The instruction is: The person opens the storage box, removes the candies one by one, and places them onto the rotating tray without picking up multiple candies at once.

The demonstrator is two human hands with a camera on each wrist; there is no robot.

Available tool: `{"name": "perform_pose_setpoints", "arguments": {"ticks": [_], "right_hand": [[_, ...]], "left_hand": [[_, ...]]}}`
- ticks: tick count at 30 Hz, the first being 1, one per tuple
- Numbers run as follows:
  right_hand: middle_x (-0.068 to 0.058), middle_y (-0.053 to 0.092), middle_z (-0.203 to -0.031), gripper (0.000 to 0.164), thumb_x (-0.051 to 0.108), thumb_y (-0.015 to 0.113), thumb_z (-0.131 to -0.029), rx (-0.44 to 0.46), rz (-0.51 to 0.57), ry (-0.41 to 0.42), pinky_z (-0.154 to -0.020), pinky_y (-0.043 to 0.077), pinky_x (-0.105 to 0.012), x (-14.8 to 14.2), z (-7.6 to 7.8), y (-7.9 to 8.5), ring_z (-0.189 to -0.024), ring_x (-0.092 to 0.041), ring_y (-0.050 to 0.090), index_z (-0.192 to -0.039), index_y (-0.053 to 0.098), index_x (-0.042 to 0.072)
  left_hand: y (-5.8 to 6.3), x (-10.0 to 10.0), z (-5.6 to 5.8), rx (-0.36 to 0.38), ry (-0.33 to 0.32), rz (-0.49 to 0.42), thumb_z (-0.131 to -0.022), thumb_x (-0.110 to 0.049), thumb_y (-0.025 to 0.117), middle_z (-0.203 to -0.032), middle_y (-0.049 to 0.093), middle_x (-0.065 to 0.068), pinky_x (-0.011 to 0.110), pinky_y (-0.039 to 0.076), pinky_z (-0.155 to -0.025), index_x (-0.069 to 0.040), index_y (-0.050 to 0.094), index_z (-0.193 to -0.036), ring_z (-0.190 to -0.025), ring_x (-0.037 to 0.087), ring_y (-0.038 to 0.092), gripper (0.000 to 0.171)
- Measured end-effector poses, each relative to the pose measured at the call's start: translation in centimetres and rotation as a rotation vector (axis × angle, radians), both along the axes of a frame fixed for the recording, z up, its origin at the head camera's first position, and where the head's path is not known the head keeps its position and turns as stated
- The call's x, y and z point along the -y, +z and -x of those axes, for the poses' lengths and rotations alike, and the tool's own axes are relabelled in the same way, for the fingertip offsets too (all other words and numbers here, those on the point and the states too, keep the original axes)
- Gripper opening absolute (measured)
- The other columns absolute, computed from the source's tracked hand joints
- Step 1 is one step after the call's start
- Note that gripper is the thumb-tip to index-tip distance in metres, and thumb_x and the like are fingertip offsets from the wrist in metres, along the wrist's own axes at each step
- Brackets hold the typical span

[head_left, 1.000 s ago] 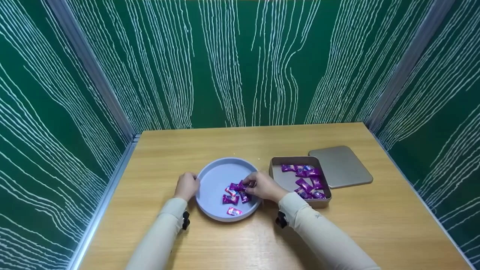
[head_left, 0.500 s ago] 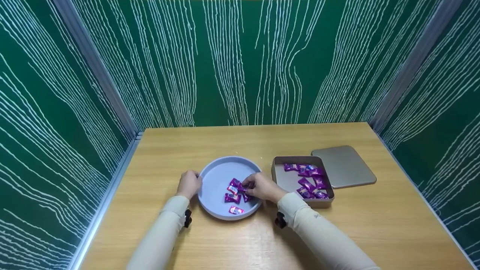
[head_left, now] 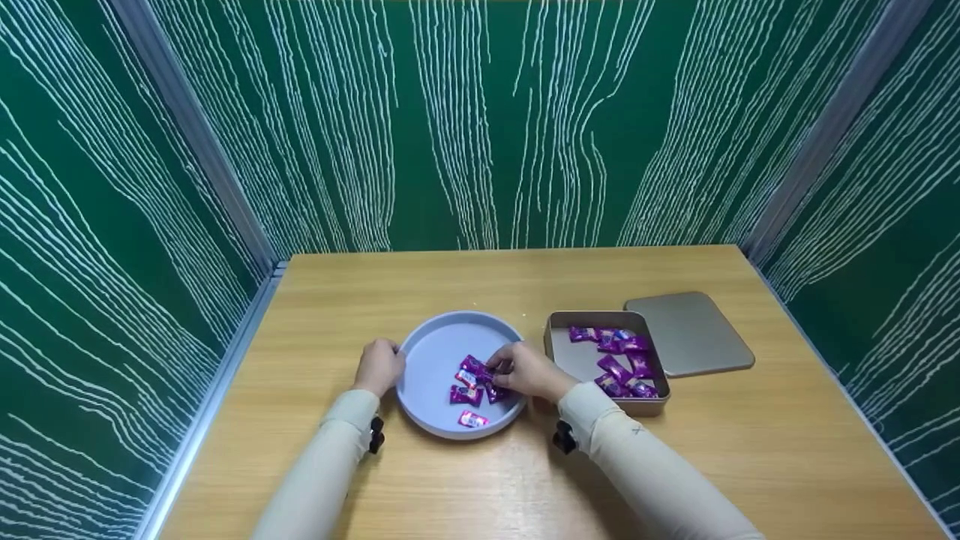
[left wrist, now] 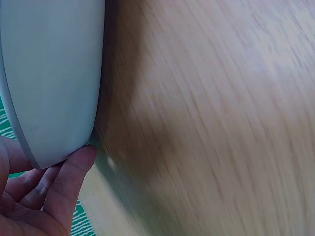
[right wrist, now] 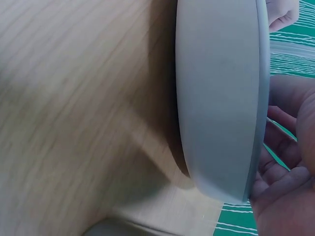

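Note:
A round pale-blue dish [head_left: 427, 364] stands on the table. Inside lie several purple-wrapped candies [head_left: 465, 395] and a pink-and-white one [head_left: 472, 419] nearer the front. My left hand [head_left: 380, 367] grips the dish's left rim; in the left wrist view, its fingers [left wrist: 69, 182] curl round the edge from outside. Reaching over the right rim, my right hand [head_left: 532, 369] has thumb and finger bent together on a purple candy [head_left: 478, 367] in the pile. The dish's wall [right wrist: 219, 98] hides those fingertips in the right wrist view.
Right of the dish is a square metal tin [head_left: 645, 407] holding several purple candies [head_left: 615, 367]. Its flat lid [head_left: 690, 334] leans by the tin's right side. Green walls with white lines enclose the wooden table [head_left: 480, 487] at the back and sides.
The head view has shifted slightly, so everything sits a little farther right in it. Both hands stay at the dish; the right fingers have shifted slightly among the candies.

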State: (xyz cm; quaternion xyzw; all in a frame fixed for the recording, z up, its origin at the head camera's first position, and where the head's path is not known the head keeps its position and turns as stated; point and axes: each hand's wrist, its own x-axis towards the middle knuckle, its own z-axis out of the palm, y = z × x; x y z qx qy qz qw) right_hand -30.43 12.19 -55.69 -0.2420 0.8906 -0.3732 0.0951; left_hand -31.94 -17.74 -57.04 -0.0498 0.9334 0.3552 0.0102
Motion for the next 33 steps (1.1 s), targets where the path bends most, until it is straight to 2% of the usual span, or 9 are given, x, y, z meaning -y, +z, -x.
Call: {"name": "perform_pose_setpoints", "arguments": {"ticks": [4, 8, 13, 17, 20, 22, 27, 29, 33], "right_hand": [[-0.016, 0.080, -0.102, 0.026, 0.002, 0.083, -0.090, -0.004, 0.001, -0.026, -0.088, 0.064, -0.041, -0.6, 0.2, 0.5, -0.090, -0.021, 0.071, -0.114, 0.079, -0.005], [-0.022, 0.079, -0.107, 0.030, 0.002, 0.083, -0.089, -0.021, 0.018, -0.037, -0.089, 0.064, -0.045, -1.6, 0.6, 1.2, -0.093, -0.028, 0.072, -0.118, 0.078, -0.007], [-0.025, 0.078, -0.109, 0.031, 0.000, 0.083, -0.088, -0.068, 0.028, -0.055, -0.088, 0.064, -0.044, -3.3, 1.2, 1.9, -0.096, -0.032, 0.074, -0.118, 0.077, -0.009], [-0.019, 0.079, -0.107, 0.031, 0.000, 0.082, -0.090, -0.016, 0.013, -0.105, -0.083, 0.065, -0.041, -4.9, 1.4, 2.7, -0.096, -0.029, 0.072, -0.121, 0.078, -0.004], [-0.015, 0.078, -0.109, 0.031, 0.003, 0.082, -0.093, 0.023, -0.012, -0.133, -0.085, 0.065, -0.039, -6.2, 1.5, 3.2, -0.099, -0.026, 0.070, -0.124, 0.079, 0.001], [-0.015, 0.078, -0.109, 0.031, 0.004, 0.083, -0.093, 0.012, -0.018, -0.130, -0.085, 0.065, -0.038, -7.2, 1.6, 3.3, -0.099, -0.026, 0.070, -0.123, 0.079, 0.002], [-0.020, 0.078, -0.105, 0.033, 0.002, 0.084, -0.086, -0.064, 0.025, -0.074, -0.084, 0.063, -0.038, -9.6, 1.6, 3.2, -0.095, -0.030, 0.072, -0.118, 0.078, -0.005], [-0.020, 0.079, -0.106, 0.035, 0.003, 0.085, -0.085, -0.069, 0.037, -0.060, -0.087, 0.063, -0.042, -10.5, 1.6, 3.1, -0.096, -0.032, 0.073, -0.117, 0.078, -0.007], [-0.017, 0.079, -0.112, 0.033, 0.006, 0.087, -0.087, -0.026, 0.000, -0.050, -0.092, 0.064, -0.050, -12.2, 1.4, 3.2, -0.101, -0.032, 0.073, -0.117, 0.079, -0.002]], "left_hand": [[0.0, 0.1, 0.0, 0.009, 0.000, -0.007, -0.101, -0.006, 0.058, -0.075, 0.068, 0.007, 0.028, 0.056, -0.060, 0.004, 0.078, -0.092, -0.070, 0.019, 0.064, 0.024], [0.1, 0.0, 0.1, 0.036, 0.004, -0.018, -0.103, -0.006, 0.059, -0.080, 0.072, 0.011, 0.030, 0.060, -0.063, 0.005, 0.079, -0.100, -0.073, 0.020, 0.068, 0.024], [0.2, 0.0, 0.1, 0.064, 0.010, -0.027, -0.104, -0.007, 0.059, -0.083, 0.073, 0.012, 0.029, 0.062, -0.065, 0.006, 0.078, -0.105, -0.074, 0.020, 0.069, 0.024], [0.3, 0.0, 0.1, 0.078, 0.010, -0.042, -0.104, -0.007, 0.058, -0.087, 0.075, 0.014, 0.030, 0.063, -0.067, 0.006, 0.078, -0.110, -0.076, 0.021, 0.070, 0.025], [0.3, 0.0, 0.0, 0.080, 0.007, -0.046, -0.105, -0.007, 0.058, -0.089, 0.076, 0.015, 0.030, 0.063, -0.068, 0.006, 0.078, -0.113, -0.077, 0.021, 0.071, 0.026], [0.3, 0.0, 0.0, 0.075, 0.006, -0.045, -0.104, -0.007, 0.058, -0.089, 0.076, 0.014, 0.030, 0.064, -0.068, 0.006, 0.078, -0.112, -0.078, 0.021, 0.071, 0.025], [0.2, -0.1, 0.0, 0.017, -0.001, 0.004, -0.102, -0.007, 0.059, -0.081, 0.074, 0.010, 0.029, 0.060, -0.065, 0.003, 0.081, -0.094, -0.076, 0.021, 0.069, 0.025], [0.2, -0.1, 0.0, 0.000, -0.001, 0.024, -0.102, -0.007, 0.059, -0.079, 0.074, 0.009, 0.029, 0.058, -0.064, 0.001, 0.081, -0.090, -0.075, 0.021, 0.068, 0.026], [0.2, -0.1, 0.0, 0.017, 0.003, 0.013, -0.102, -0.007, 0.058, -0.080, 0.074, 0.009, 0.030, 0.059, -0.065, 0.001, 0.081, -0.094, -0.075, 0.021, 0.068, 0.026]]}}
